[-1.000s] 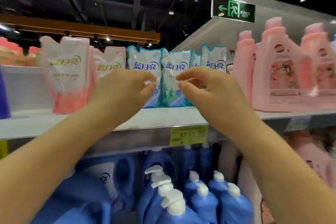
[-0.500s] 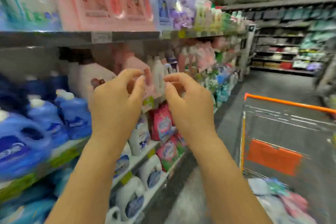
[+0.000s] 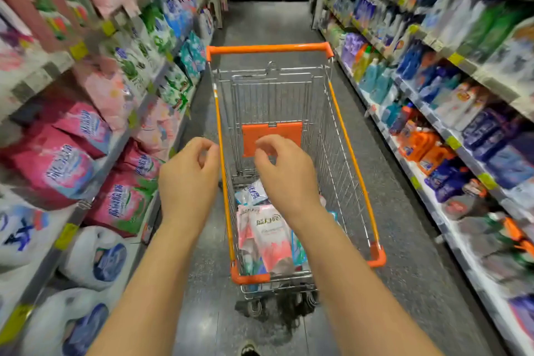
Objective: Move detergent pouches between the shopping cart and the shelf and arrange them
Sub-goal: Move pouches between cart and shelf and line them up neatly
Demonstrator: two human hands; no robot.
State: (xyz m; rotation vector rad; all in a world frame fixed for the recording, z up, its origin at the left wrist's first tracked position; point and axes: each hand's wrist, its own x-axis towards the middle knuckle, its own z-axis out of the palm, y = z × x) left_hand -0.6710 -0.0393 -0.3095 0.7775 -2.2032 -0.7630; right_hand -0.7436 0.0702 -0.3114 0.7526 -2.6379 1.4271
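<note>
A wire shopping cart (image 3: 351,153) with orange trim stands in the aisle straight ahead. Inside it lie several detergent pouches: a pink and white one (image 3: 270,235) on top, and a blue and white one (image 3: 250,193) behind it. My left hand (image 3: 189,182) hovers by the cart's left rim with loosely curled fingers and holds nothing. My right hand (image 3: 284,173) hangs above the basket, over the pouches, fingers also loosely curled and empty. Both forearms reach forward from the bottom of the view.
Shelves line both sides of the aisle. On the left are pink bags (image 3: 62,162), white jugs (image 3: 95,259) and green pouches (image 3: 173,84). On the right are blue and orange bottles (image 3: 419,144). Grey floor (image 3: 268,23) runs ahead to a far shelf.
My view has swung right, from the pouch shelf to the cart in the aisle. Both hands have come away from the shelf, lowered over the cart and moved apart, still empty.
</note>
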